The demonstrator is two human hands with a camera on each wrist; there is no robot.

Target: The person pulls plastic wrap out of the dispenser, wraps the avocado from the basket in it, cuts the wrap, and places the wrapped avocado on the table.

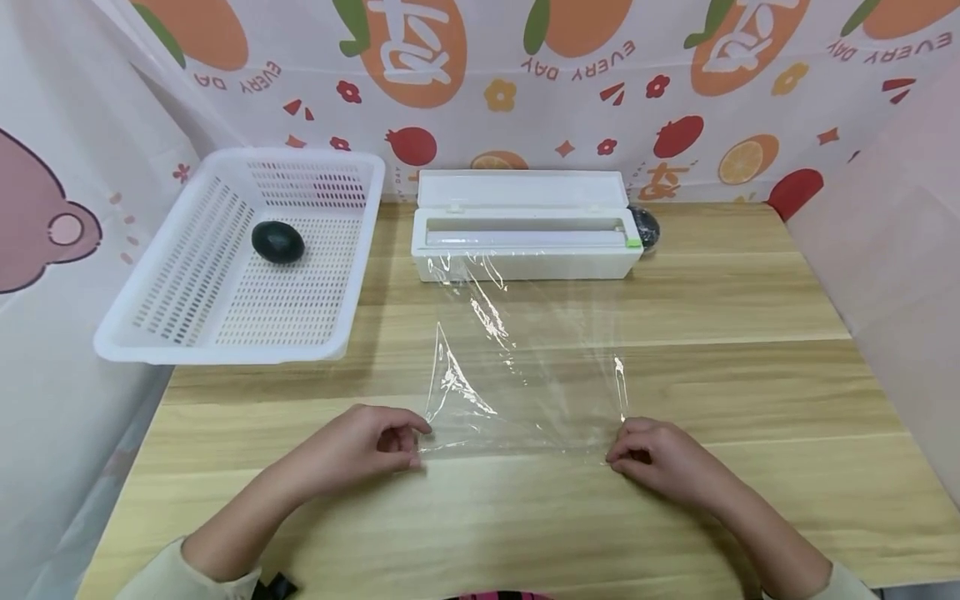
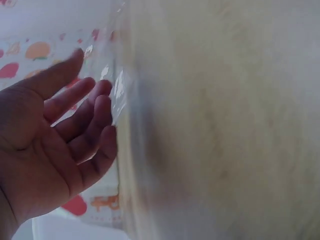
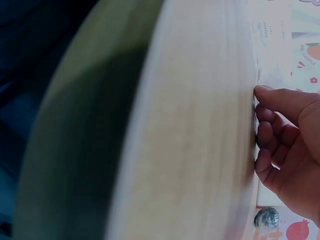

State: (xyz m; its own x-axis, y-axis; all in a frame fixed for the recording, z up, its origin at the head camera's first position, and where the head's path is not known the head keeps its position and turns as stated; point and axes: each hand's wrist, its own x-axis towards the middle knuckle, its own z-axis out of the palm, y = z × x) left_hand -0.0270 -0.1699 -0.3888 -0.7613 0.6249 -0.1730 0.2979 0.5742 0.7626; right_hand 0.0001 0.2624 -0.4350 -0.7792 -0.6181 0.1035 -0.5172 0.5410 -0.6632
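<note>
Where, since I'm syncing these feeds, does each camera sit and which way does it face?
Head: worn there, looking forward and down at table and clear film; left hand, right hand, forearms show.
Left wrist: worn there, looking along the left hand toward the film and patterned cloth; only that hand shows.
Right wrist: worn there, looking along the right hand, table blurred; that hand shows.
Shared: head and right-wrist views show the dark object beside the box.

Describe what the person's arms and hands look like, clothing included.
The left hand and right hand show no gloves or rings. Plain, pale cream sleeves end partway up bare forearms. A small black object, unidentifiable, shows beside the left sleeve.
</note>
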